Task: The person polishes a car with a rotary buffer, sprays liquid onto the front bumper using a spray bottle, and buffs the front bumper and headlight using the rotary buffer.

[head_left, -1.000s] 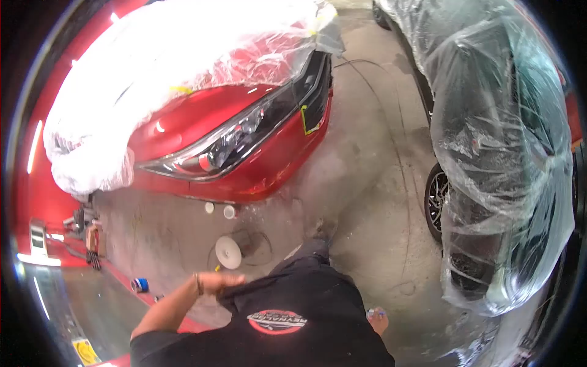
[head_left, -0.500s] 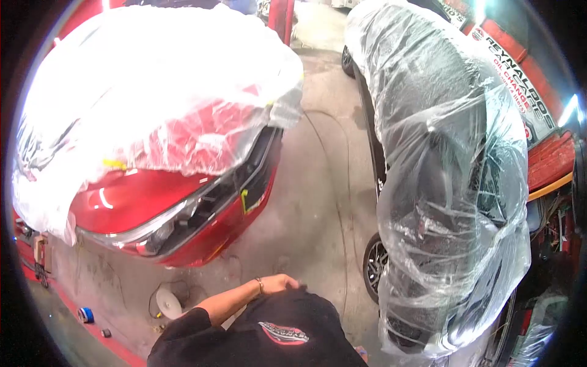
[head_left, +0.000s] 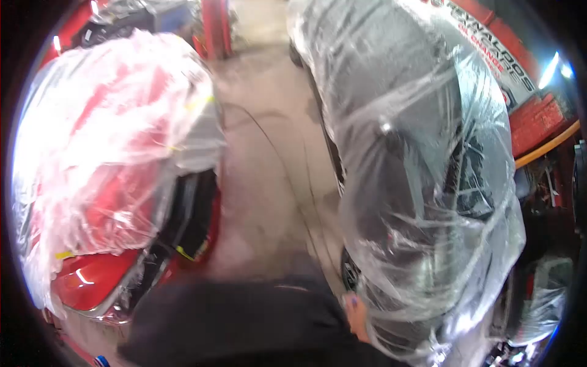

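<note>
My right hand [head_left: 354,313] shows low in the head view, close to the front wheel [head_left: 350,269] of the dark car. It is small and blurred, with a bluish spot at the fingers; whether it holds anything is unclear. Beside it, clear plastic sheeting [head_left: 416,244] drapes over the dark car. My left hand is out of sight, and my dark shirt [head_left: 232,312] fills the lower middle. On the left stands a red car [head_left: 98,278], mostly under translucent plastic film [head_left: 116,147] with yellow tape [head_left: 64,255] at its edge.
A thin hose or cable [head_left: 269,140] runs along the concrete floor [head_left: 251,202] between the cars. A red post [head_left: 214,27] stands at the back. A lettered sign [head_left: 489,46] leans along the right side, near an orange curved strip [head_left: 547,145].
My view has turned rightward, so both cars sit further left. My left hand, bent across my chest before, has gone from view, and my right hand has appeared beside the dark car.
</note>
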Demonstrator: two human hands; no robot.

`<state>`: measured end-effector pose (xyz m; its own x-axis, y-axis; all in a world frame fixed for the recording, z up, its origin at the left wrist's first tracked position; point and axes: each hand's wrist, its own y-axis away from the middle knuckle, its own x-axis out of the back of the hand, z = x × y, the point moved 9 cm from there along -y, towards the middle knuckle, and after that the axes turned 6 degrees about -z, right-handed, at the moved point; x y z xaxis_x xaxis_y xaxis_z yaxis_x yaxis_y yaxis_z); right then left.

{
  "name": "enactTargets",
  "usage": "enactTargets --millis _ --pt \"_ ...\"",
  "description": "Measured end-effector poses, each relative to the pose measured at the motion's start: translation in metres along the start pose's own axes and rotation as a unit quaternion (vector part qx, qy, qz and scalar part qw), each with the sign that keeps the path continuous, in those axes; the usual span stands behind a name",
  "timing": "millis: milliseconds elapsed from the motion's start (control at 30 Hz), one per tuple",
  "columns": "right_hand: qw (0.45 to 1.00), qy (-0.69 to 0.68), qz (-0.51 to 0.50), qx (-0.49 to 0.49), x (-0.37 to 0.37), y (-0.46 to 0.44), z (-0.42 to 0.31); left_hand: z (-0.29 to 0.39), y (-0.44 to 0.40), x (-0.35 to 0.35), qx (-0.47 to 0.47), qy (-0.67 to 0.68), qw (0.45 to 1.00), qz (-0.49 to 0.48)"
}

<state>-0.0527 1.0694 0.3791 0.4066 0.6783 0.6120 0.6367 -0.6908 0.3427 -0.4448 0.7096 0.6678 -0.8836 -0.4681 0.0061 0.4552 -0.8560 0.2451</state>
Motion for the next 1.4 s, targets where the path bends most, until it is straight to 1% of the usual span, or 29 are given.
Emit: enactTargets --millis 33,67,100,133,167,233,300,367,433,467,500,533,567,600,667,700,767,800,833,900,967,1033,1100,1167,1233,1300,1333,1367,1400 --pt "0.994 0.047 0.005 0.100 0.008 -0.047 -0.070 0.014 -0.016 0.000 -0.006 -0.014 1.000 0.000" --pt "0.994 0.032 -0.041 0.097 0.008 -0.087 -0.102 0.029 -0.034 0.000 -0.011 -0.022 1.000 -0.004" --pt "0.993 0.034 -0.073 0.090 -0.008 -0.138 -0.084 0.044 -0.055 -0.002 -0.017 -0.031 0.999 -0.010" --pt "0.994 0.007 -0.077 0.074 -0.001 -0.164 -0.157 0.059 -0.076 -0.005 -0.025 -0.036 0.999 -0.014" --pt "0.992 0.012 -0.116 0.039 -0.006 -0.198 -0.195 0.071 -0.097 -0.007 -0.034 -0.047 0.998 -0.018" --pt "0.974 -0.003 -0.135 0.184 -0.011 -0.255 -0.285 0.092 -0.133 -0.012 -0.054 -0.065 0.996 -0.031" --pt "0.957 -0.012 -0.194 0.216 -0.029 -0.297 -0.352 0.113 -0.170 -0.015 -0.089 -0.074 0.992 -0.045" --pt "0.938 -0.053 -0.207 0.274 -0.062 -0.338 -0.391 0.133 -0.204 -0.020 -0.135 -0.072 0.987 -0.053" --pt "0.928 -0.058 -0.255 0.265 -0.096 -0.368 -0.419 0.149 -0.238 -0.021 -0.181 -0.054 0.981 -0.050" --pt "0.917 -0.092 -0.303 0.244 -0.123 -0.377 -0.435 0.159 -0.261 -0.021 -0.209 -0.043 0.976 -0.050" --pt "0.909 -0.110 -0.338 0.217 -0.129 -0.387 -0.447 0.166 -0.279 -0.016 -0.231 -0.027 0.972 -0.041" --pt "0.908 -0.111 -0.349 0.202 -0.141 -0.399 -0.449 0.170 -0.300 -0.007 -0.245 -0.019 0.968 -0.042" --pt "0.908 -0.117 -0.350 0.197 -0.162 -0.413 -0.461 0.172 -0.317 0.005 -0.253 -0.013 0.966 -0.041" --pt "0.904 -0.127 -0.346 0.218 -0.174 -0.430 -0.469 0.175 -0.330 0.015 -0.262 -0.008 0.964 -0.046" --pt "0.914 -0.101 -0.338 0.201 -0.184 -0.465 -0.484 0.177 -0.354 0.050 -0.275 -0.008 0.960 -0.053" --pt "0.919 -0.089 -0.331 0.194 -0.189 -0.481 -0.499 0.177 -0.359 0.067 -0.275 -0.006 0.960 -0.056" --pt "0.920 -0.057 -0.321 0.218 -0.192 -0.494 -0.534 0.175 -0.361 0.108 -0.276 -0.007 0.960 -0.053" --pt "0.925 -0.067 -0.311 0.209 -0.191 -0.511 -0.541 0.173 -0.367 0.125 -0.269 -0.010 0.962 -0.048" --pt "0.925 -0.077 -0.304 0.215 -0.199 -0.528 -0.558 0.169 -0.366 0.142 -0.263 -0.014 0.964 -0.039" --pt "0.936 -0.042 -0.280 0.209 -0.200 -0.551 -0.584 0.166 -0.369 0.172 -0.251 -0.015 0.968 -0.019" --pt "0.936 -0.062 -0.266 0.224 -0.210 -0.581 -0.580 0.161 -0.375 0.195 -0.238 -0.023 0.971 0.000" --pt "0.935 -0.066 -0.280 0.206 -0.224 -0.597 -0.585 0.159 -0.382 0.213 -0.231 -0.018 0.973 0.015" --pt "0.929 -0.023 -0.299 0.217 -0.231 -0.605 -0.609 0.161 -0.393 0.231 -0.242 -0.013 0.969 0.041" --pt "0.916 -0.029 -0.334 0.222 -0.249 -0.632 -0.619 0.171 -0.411 0.247 -0.262 -0.015 0.962 0.076" --pt "0.894 -0.065 -0.384 0.221 -0.275 -0.662 -0.625 0.184 -0.428 0.268 -0.281 -0.019 0.952 0.118" --pt "0.886 -0.039 -0.403 0.226 -0.295 -0.677 -0.666 0.194 -0.442 0.296 -0.294 -0.023 0.942 0.161" --pt "0.874 -0.002 -0.417 0.250 -0.308 -0.691 -0.683 0.195 -0.446 0.310 -0.294 -0.032 0.936 0.191" --pt "0.868 -0.016 -0.445 0.222 -0.323 -0.705 -0.695 0.199 -0.450 0.320 -0.294 -0.043 0.929 0.220" --pt "0.854 -0.005 -0.455 0.251 -0.332 -0.723 -0.709 0.202 -0.454 0.333 -0.295 -0.050 0.921 0.251"
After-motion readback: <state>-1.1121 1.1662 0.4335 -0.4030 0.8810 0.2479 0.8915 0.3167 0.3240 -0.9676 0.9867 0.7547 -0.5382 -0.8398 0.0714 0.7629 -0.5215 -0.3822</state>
